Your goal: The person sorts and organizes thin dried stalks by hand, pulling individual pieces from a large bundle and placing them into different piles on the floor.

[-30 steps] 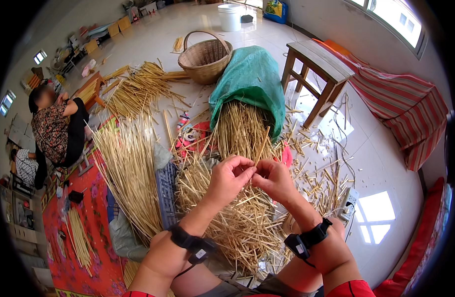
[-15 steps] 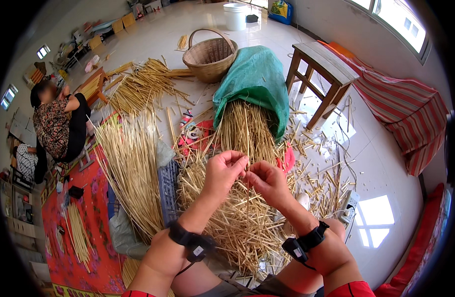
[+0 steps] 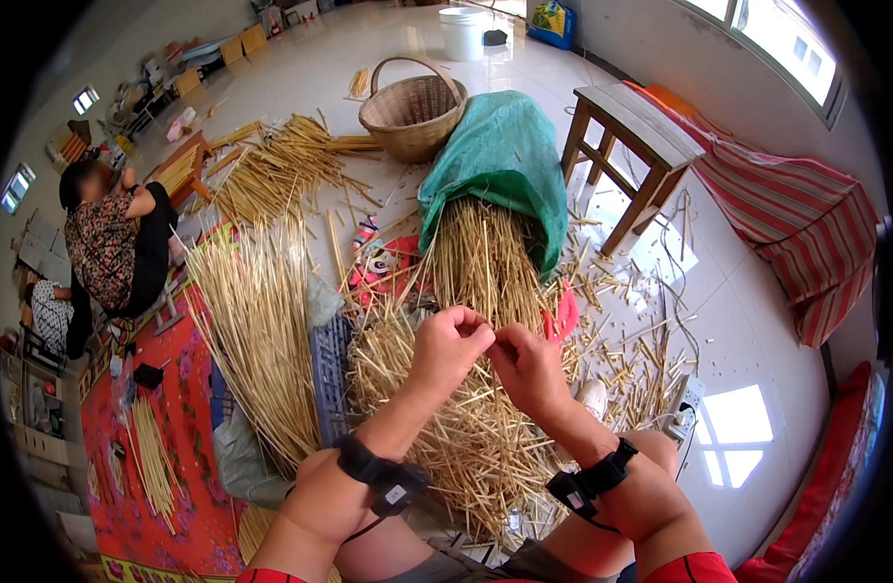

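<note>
- Left hand (image 3: pixel 448 348): centre of frame; thumb and fingertips closed in a pinch, tips meeting the right hand's.
- Right hand (image 3: pixel 526 364): just beside it, fingers curled, thumb and index closed in a pinch. Cannot tell what, if anything, lies between the fingertips of either hand.
- Loose straw pile (image 3: pixel 466 437): lower centre, beneath both hands and between the forearms; stalks lie in crossed directions.
- Straw bundle (image 3: pixel 480 253): upper centre, just beyond the hands, protruding from the mouth of a green sack (image 3: pixel 500 131).
- Long pale stalks (image 3: pixel 262 340): left of centre, beside the side wall of a blue crate (image 3: pixel 330 379).
- Wicker basket (image 3: pixel 412 141): top centre, upright, beside the sack.
- Wooden stool (image 3: pixel 640 121): upper right.
- Seated co-worker (image 3: pixel 106 248): left edge.
</note>
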